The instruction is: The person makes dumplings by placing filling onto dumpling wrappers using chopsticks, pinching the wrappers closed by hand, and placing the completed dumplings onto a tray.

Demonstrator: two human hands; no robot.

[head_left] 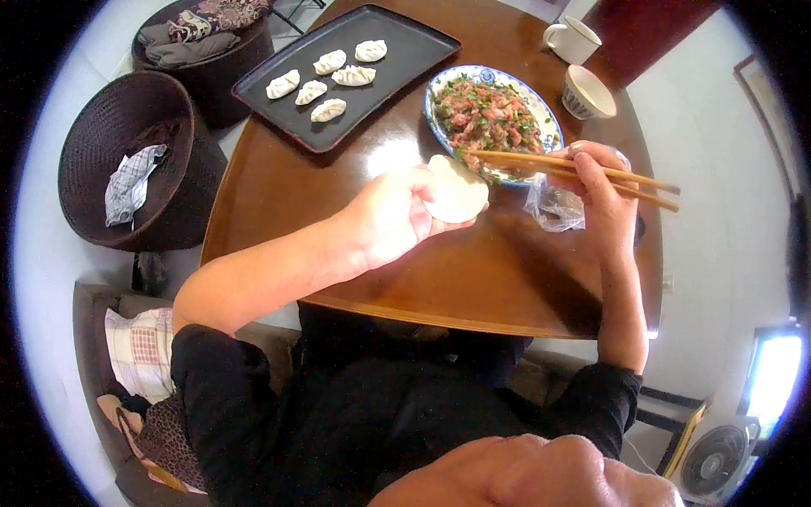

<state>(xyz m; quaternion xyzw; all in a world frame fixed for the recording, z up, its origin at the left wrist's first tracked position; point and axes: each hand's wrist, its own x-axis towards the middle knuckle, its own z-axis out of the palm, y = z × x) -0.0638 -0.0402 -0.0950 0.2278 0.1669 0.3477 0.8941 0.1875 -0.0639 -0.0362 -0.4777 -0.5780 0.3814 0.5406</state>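
A round, pale dumpling wrapper (457, 193) lies across the fingers of my left hand (390, 213), its thumb resting at the near edge. My right hand (601, 182) grips a pair of chopsticks (557, 164). Their tips reach left to the edge of a blue-and-white plate (551, 127), close above the wrapper. Minced meat filling (486, 114) with chopped greens is heaped on that plate. Whether the tips carry any filling is hard to make out. On a black tray (389, 89) at the back sit several folded dumplings (329, 110).
A clear plastic bag (553, 209) lies below my right hand. Toward the back right of the wooden table (405, 291) are a small bowl (589, 91) and a white mug (573, 40). Woven baskets (76, 182) stand left of the table, and a fan (714, 460) is at lower right.
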